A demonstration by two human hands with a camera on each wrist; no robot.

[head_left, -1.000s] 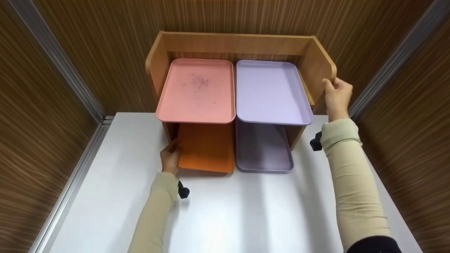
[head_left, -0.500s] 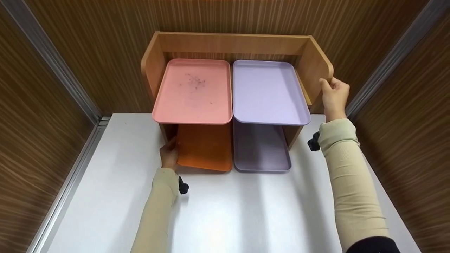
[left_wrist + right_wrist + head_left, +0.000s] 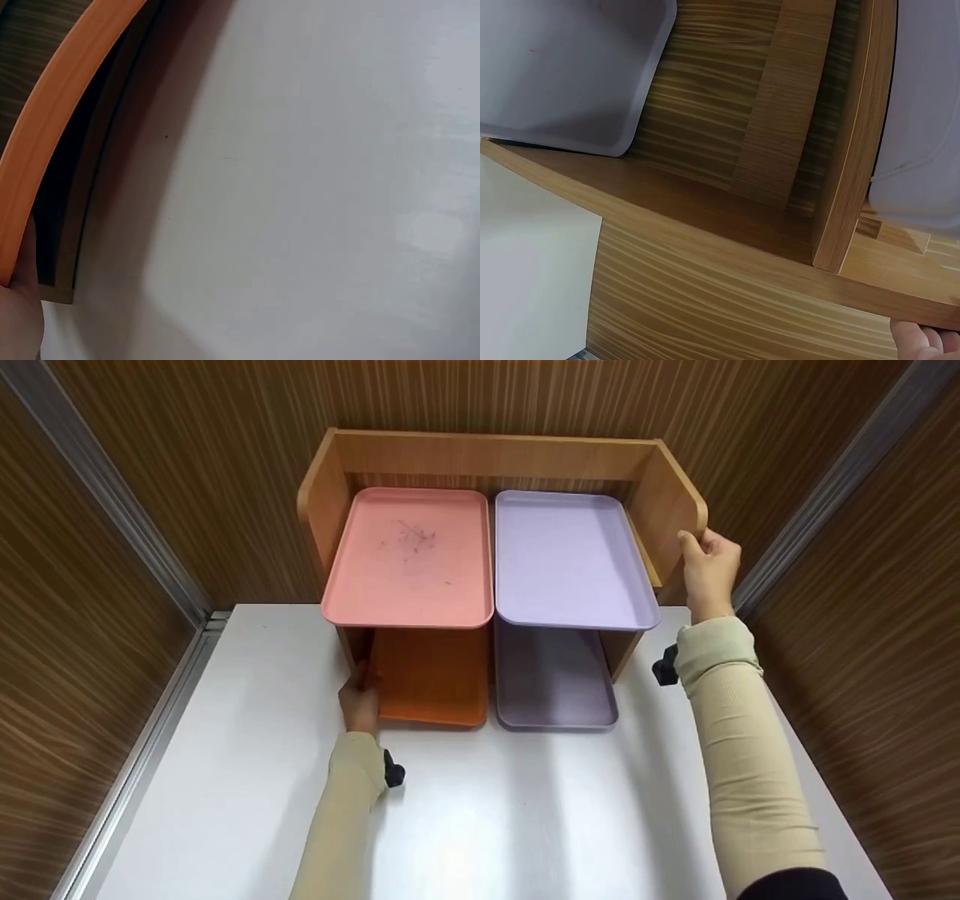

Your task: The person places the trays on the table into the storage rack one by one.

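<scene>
A two-level wooden shelf point(image 3: 495, 454) stands at the back of the white table. My left hand point(image 3: 360, 706) holds the left edge of an orange tray point(image 3: 431, 682) in the lower left compartment. In the left wrist view, the orange tray point(image 3: 45, 127) has its rim raised above the tabletop, with part of the hand point(image 3: 21, 315) at its end. My right hand point(image 3: 711, 574) grips the front edge of the shelf's right side panel point(image 3: 667, 514), thumb on the inner face. The orange tray's rear is hidden under the upper level.
A pink tray point(image 3: 409, 562) with dark marks and a lilac tray point(image 3: 574, 562) lie on the upper level. Below the lilac one sits a greyish-purple tray point(image 3: 555, 682). Wood-patterned walls point(image 3: 82, 607) enclose the white table point(image 3: 465, 817) at the back and both sides.
The whole head view has shifted slightly. The orange tray's front edge slopes a little less, and the gap to the purple tray is slightly wider. My right hand keeps its grip on the panel.
</scene>
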